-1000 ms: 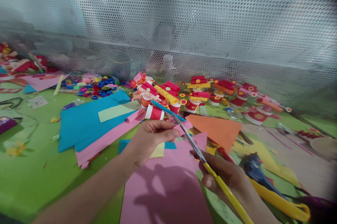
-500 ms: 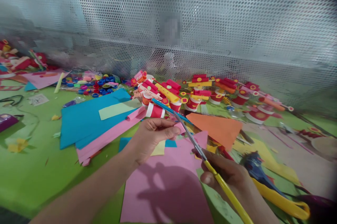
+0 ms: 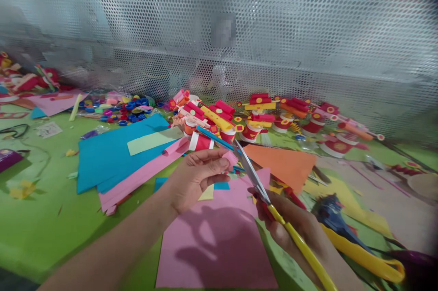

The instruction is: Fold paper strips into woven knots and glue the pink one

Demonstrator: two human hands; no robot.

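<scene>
Between the thumb and fingers of my left hand (image 3: 201,174) is a small piece of pink paper (image 3: 231,158). My right hand (image 3: 294,218) grips a pair of yellow-handled scissors (image 3: 253,174). The blades point up and away, slightly parted, just right of the pink piece. Below both hands lies a large pink sheet (image 3: 219,245), with their shadows on it. Small pale yellow and blue pieces lie at its far edge, partly hidden by my left hand.
A perforated metal panel (image 3: 153,22) stands behind the green table (image 3: 41,231). Decorated red-and-white paper cups (image 3: 250,132) line its foot. Blue sheets (image 3: 112,154) lie left, an orange sheet (image 3: 282,165) right. A yellow-handled tool (image 3: 362,254) rests beside my right hand.
The scissors have shifted right, away from the pink piece, and their blades are now parted. My left hand has turned the pink piece slightly.
</scene>
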